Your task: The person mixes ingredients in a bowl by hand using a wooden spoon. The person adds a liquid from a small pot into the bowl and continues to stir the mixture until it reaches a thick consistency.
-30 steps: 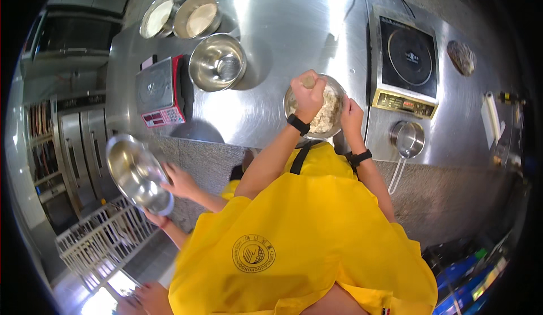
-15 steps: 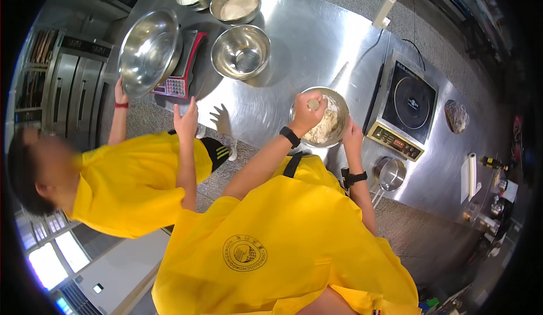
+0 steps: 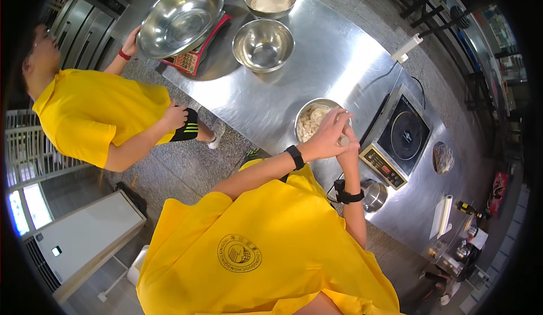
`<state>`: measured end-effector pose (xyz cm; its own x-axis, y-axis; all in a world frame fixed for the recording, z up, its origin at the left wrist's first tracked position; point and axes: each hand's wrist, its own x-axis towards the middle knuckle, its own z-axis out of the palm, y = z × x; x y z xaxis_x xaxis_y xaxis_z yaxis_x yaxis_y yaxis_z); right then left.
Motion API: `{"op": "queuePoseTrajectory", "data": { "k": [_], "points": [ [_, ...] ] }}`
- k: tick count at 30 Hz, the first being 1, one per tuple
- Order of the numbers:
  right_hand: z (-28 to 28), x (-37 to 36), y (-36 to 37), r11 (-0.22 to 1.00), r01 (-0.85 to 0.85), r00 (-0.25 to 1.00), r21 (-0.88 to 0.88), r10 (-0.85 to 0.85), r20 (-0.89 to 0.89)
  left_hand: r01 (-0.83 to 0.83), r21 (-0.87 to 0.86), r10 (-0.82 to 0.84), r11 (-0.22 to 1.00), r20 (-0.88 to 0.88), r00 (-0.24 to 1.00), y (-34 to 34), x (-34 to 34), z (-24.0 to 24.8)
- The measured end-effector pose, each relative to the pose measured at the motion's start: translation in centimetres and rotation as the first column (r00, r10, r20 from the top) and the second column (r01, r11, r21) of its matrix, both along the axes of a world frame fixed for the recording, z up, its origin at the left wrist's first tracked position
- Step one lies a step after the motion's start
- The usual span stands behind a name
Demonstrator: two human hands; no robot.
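A steel mixing bowl (image 3: 298, 117) in front of me holds shaggy pale dough (image 3: 312, 121). Over its right side my left hand (image 3: 325, 135) leans in, fingers stretched out against my right hand (image 3: 349, 147). Between the two hands shows the blunt end of a pale round stick (image 3: 343, 140); the rest of it is hidden. My right hand is closed round this stick at the bowl's right rim. Black bands sit on both my wrists.
Right of the bowl stands an induction cooker (image 3: 396, 136), with a small steel saucepan (image 3: 374, 196) nearer me. To the left are an empty steel bowl (image 3: 263, 46), a bowl of pale powder (image 3: 270, 2) and a red scale (image 3: 189, 61). A co-worker (image 3: 104, 111) holds a large steel basin (image 3: 184, 20).
My left hand has moved right from gripping the stick's top in the bowl to meet my right hand. The stick moved right too. The co-worker has lowered one hand from the basin.
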<state>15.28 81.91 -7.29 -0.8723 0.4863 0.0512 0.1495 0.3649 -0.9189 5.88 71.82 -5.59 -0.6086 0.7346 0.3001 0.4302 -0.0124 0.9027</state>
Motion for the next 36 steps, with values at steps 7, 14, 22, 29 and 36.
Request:
{"op": "queuePoseTrajectory", "data": {
  "k": [7, 14, 22, 29, 36],
  "points": [
    [-0.3, -2.3, -0.3, 0.991, 0.074, 0.997, -0.112, -0.075, -0.009, -0.020, -0.112, 0.029, 0.994, 0.082, 0.996, -5.6, -1.9, -1.2],
    [1.1, -6.0, -0.6, 0.947, 0.204, 0.978, -0.247, -0.211, 0.000, -0.416, -0.421, 0.507, 0.806, 0.129, 0.852, -10.0, -1.9, -8.6],
    [0.8, -7.8, -1.0, 0.915, 0.357, 0.931, -0.190, -0.366, -0.014, -0.075, -0.502, 0.279, 0.861, 0.344, 0.897, -8.8, -1.4, -11.8],
    [0.2, -6.7, -1.7, 0.944, 0.313, 0.949, -0.109, -0.304, 0.088, -0.090, -0.334, 0.302, 0.938, 0.664, 0.684, -8.0, -0.3, -9.0],
    [3.0, -4.5, -3.4, 0.963, 0.219, 0.975, -0.155, -0.224, -0.012, -0.094, -0.326, 0.311, 0.941, 0.720, 0.621, -8.6, -0.5, -12.2]
  ]
}}
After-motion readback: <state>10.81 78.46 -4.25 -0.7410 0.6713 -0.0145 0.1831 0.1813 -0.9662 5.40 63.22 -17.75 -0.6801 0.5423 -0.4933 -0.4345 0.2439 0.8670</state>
